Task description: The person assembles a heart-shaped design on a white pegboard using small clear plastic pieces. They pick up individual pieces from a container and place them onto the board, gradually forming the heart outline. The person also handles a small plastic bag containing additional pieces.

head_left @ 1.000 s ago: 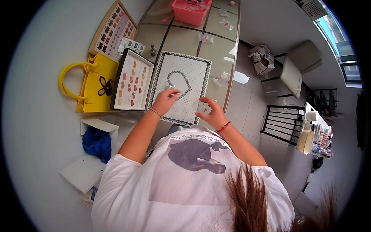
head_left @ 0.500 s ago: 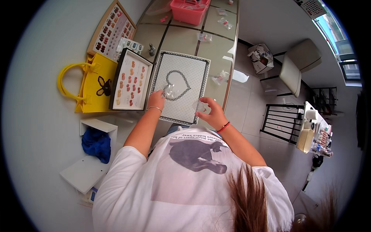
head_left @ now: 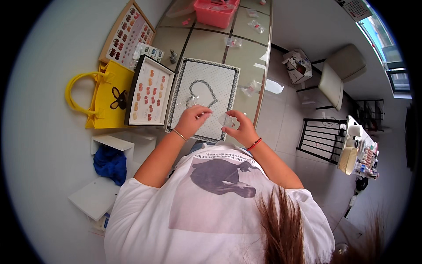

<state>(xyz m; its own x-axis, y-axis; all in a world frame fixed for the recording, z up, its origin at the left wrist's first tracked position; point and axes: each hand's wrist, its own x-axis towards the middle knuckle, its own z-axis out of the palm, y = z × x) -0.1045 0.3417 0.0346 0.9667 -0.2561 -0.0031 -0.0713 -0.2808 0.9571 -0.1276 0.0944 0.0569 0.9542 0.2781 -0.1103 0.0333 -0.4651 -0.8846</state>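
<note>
A white dotted board [head_left: 211, 72] with black lace edging and a lace heart lies on the table in front of me. Over its near edge, my right hand [head_left: 241, 128] pinches a small clear plastic bag [head_left: 224, 119]. My left hand [head_left: 191, 121] hovers beside it, fingers and thumb pressed together close to the bag; whatever sits between them is too small to make out. Another clear plastic bag [head_left: 196, 100] rests on the heart, partly behind my left hand.
To the left are a black-framed box of nail color samples [head_left: 143, 105], a yellow felt bag [head_left: 105, 99] and a wooden-framed sample board [head_left: 129, 35]. A pink basket [head_left: 215, 15] stands at the far end. Several small clear packets [head_left: 250, 88] lie along the table's right side.
My left hand has moved right, from the board's left side beside the bag on the heart to near my right hand. The right hand keeps its place with its bag.
</note>
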